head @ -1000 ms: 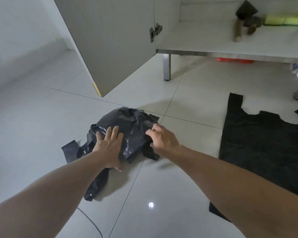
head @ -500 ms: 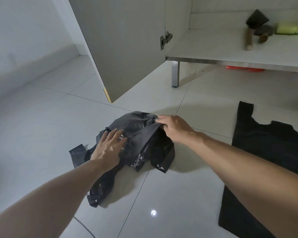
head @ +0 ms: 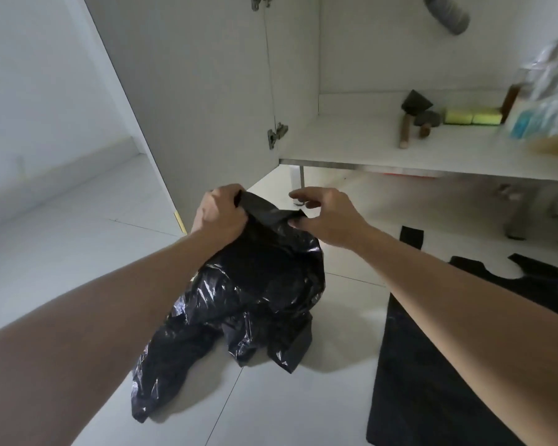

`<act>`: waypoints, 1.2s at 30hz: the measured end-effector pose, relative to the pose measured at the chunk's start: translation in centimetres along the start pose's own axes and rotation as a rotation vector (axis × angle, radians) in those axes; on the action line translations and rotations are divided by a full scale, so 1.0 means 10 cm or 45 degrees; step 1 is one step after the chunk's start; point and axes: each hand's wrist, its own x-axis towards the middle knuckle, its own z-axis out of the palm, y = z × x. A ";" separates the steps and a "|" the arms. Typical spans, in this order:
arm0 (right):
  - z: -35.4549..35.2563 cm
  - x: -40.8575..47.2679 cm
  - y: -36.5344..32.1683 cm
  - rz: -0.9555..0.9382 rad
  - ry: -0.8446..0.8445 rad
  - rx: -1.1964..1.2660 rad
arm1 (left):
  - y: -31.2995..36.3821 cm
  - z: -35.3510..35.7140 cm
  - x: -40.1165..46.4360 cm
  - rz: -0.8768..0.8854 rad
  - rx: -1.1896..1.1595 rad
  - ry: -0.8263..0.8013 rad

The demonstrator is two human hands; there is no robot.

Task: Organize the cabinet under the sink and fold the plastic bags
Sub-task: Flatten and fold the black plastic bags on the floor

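crumpled bag point(head: 258, 284) hangs straight below both hands, long axis vertical | left hand point(head: 221, 214) fists its top edge | right hand point(head: 322, 217) pinches same edge, equally near

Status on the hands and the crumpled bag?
Left hand grips crumpled bag at its top edge; right hand pinches the same edge. Bag hangs, tail on floor. Flat bag lies right, apart.

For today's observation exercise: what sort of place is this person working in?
Probably a kitchen floor by an open under-sink cabinet: a grey drain pipe hangs inside, yellow sponges sit on its shelf, and the floor is tiled.
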 end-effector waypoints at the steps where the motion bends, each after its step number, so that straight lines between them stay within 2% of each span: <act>1: -0.07 0.02 -0.06 -0.029 0.045 -0.002 | 0.14 -0.01 0.02 -0.004 -0.011 0.038; 5: -0.37 0.08 -0.20 -0.021 0.294 0.193 | 0.44 -0.05 0.12 0.055 -0.115 0.176; 9: -0.70 0.11 -0.31 0.093 0.526 0.460 | 0.37 -0.01 0.06 0.038 -0.015 0.013; 12: -0.99 0.15 -0.28 0.098 0.637 0.524 | 0.28 0.02 0.03 -0.054 0.059 0.057; 17: -1.46 0.09 0.02 0.259 0.850 0.394 | 0.35 -0.10 0.28 -0.025 0.010 0.192; 19: -1.64 0.06 0.20 0.273 0.952 0.172 | 0.47 -0.16 0.42 0.011 -0.039 0.205; 21: -1.85 -0.02 0.29 0.336 0.896 -0.202 | 0.64 -0.16 0.58 0.034 -0.086 0.192; 23: -2.07 -0.09 0.36 0.477 0.741 -0.439 | 0.79 -0.09 0.75 0.043 0.022 0.069; 25: -2.26 -0.14 0.45 0.625 0.642 -0.498 | 0.96 0.04 0.88 -0.003 0.165 -0.086; 27: -2.45 -0.13 0.61 0.720 0.699 -0.334 | 1.16 0.18 1.00 -0.095 0.187 -0.161; 29: -2.63 -0.14 0.72 0.822 0.732 0.159 | 1.44 0.27 1.10 -0.172 0.085 -0.164; 31: -2.85 -0.18 0.76 0.865 0.718 0.533 | 1.79 0.34 1.19 -0.249 -0.211 -0.225; 33: -3.12 -0.19 0.84 0.753 0.868 0.515 | 2.11 0.38 1.26 -0.279 -0.542 -0.215; 35: -3.36 -0.24 0.87 0.611 1.055 0.413 | 2.39 0.44 1.33 -0.255 -0.815 -0.008; 36: -3.45 -0.27 0.89 0.558 1.128 0.406 | 2.51 0.46 1.32 -0.202 -0.824 0.114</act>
